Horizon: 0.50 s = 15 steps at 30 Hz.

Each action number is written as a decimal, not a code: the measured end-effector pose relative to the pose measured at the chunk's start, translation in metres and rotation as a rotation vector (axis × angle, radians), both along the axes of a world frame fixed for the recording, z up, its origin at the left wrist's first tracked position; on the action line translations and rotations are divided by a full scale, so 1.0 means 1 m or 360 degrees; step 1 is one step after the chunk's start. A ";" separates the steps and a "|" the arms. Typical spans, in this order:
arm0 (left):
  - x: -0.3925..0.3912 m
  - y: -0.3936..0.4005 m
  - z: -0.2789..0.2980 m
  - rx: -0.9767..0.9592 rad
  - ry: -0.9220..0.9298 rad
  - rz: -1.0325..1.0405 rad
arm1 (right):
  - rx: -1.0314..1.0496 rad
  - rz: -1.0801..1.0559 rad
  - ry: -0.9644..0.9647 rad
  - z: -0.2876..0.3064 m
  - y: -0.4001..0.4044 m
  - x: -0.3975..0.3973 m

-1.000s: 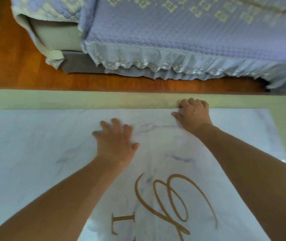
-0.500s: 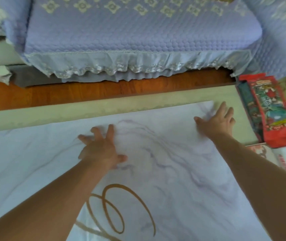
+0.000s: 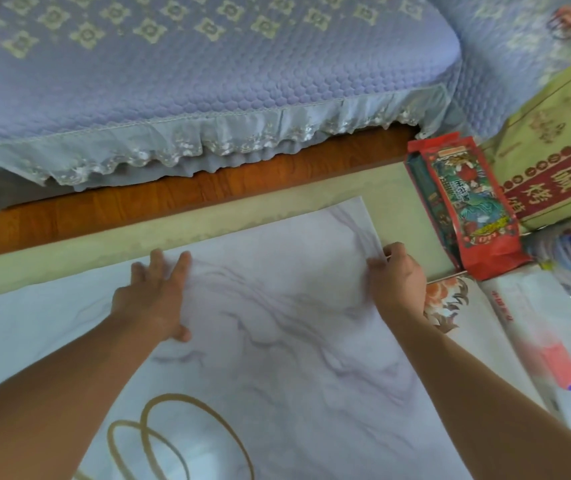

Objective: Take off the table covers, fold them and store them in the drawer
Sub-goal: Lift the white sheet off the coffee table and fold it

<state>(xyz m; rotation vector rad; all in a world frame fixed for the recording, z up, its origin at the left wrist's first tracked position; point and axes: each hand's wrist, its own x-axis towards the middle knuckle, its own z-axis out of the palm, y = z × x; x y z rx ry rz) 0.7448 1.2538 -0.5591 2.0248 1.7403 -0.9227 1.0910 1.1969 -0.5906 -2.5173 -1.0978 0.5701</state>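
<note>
Right hand (image 3: 396,282) moved from flat to pinching table cover (image 3: 277,341) edge.
Left hand (image 3: 154,299) flat, grip released, pressing cover on table (image 3: 208,223).

Lilac quilted sofa (image 3: 208,64), red packet (image 3: 467,199), printed carton (image 3: 554,150).

Red pkg (image 3: 467,199) crowding table's (image 3: 69,258) rt edge

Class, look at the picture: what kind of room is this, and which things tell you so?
Probably a home living room: a sofa in a quilted lavender sofa cover, a low table under a marble-print table cover, and a wooden floor.
</note>
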 end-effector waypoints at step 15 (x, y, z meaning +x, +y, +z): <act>-0.003 0.002 0.002 -0.0191 -0.0215 0.0289 | -0.0156 -0.0449 0.0510 0.002 0.021 0.027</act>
